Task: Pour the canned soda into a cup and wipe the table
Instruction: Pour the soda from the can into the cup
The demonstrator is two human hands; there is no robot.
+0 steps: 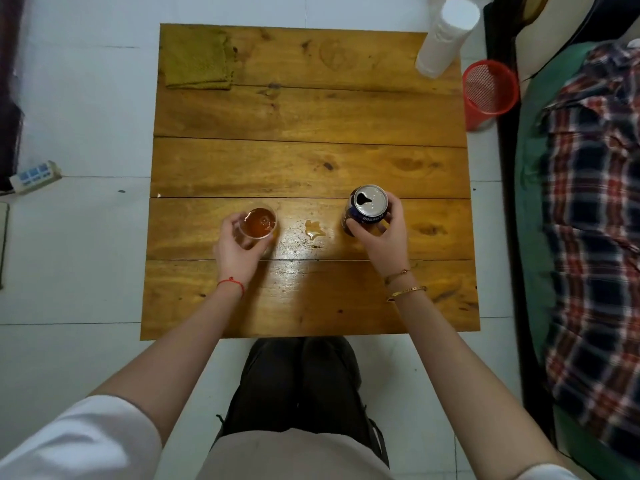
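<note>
On table [311, 116], blue can [363, 216], label unreadable

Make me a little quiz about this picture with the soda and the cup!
1. True or false: the cup is empty.
2. Which hand grips the can? A) left B) right
3. What lies on the table between the cup and the can?

Key:
1. False; it holds brown soda, and the left hand grips it.
2. B; the right hand.
3. A small spill. The green cloth lies at the far left corner.
</note>
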